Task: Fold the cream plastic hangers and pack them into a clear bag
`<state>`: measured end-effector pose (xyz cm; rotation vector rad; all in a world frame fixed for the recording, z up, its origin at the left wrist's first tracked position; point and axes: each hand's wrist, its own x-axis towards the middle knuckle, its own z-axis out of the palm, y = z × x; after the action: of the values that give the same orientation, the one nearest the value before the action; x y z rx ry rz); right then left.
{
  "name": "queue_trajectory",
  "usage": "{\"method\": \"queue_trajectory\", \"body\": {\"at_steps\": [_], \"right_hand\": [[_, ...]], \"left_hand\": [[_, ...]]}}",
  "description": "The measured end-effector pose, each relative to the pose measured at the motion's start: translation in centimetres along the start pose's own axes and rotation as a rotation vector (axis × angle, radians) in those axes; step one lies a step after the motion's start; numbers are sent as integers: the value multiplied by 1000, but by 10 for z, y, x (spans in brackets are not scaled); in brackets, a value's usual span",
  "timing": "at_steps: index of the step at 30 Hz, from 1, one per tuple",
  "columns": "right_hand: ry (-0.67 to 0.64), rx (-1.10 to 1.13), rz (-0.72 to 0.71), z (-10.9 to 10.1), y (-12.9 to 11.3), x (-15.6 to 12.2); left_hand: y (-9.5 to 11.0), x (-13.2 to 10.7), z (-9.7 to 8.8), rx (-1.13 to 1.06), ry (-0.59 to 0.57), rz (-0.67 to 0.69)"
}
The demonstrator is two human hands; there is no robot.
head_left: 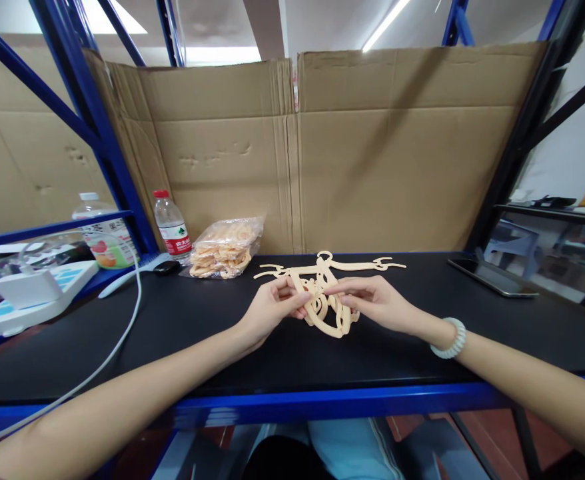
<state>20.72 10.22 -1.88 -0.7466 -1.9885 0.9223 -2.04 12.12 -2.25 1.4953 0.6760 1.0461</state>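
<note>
Wooden puzzle model (337, 328) pinched by left hand (271, 312), right hand (375, 303); bag of pieces (225, 250), bottle (171, 230) behind.

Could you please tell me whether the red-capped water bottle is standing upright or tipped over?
Upright: the water bottle stands on its base on the black table, red cap on top, beside the plastic bag.

Pale plywood puzzle assembly (328, 312) — thin, curly cut-out pieces slotted crosswise. Sat tilted, pinched from both sides, mid-way along the black tabletop (172, 320). Just behind, long flat strip (367, 265) with hooked ends — lay sideways, small loop at its middle.
</note>
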Motion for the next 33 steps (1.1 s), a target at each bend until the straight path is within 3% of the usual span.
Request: {"method": "queue_trajectory", "body": {"at_steps": [6,20,29,33], "right_hand": [[32,-46,-26,-1,0,2],[8,-116,-63,5,-2,1],[-76,35,-64,12,-10,-1],[-116,75,-33,15,-8,0]], "left_hand": [[3,-1,3,-11,-50,70],[5,-2,6,6,-129,66],[8,-5,12,9,12,19],[4,-2,10,48,8,8]]}}
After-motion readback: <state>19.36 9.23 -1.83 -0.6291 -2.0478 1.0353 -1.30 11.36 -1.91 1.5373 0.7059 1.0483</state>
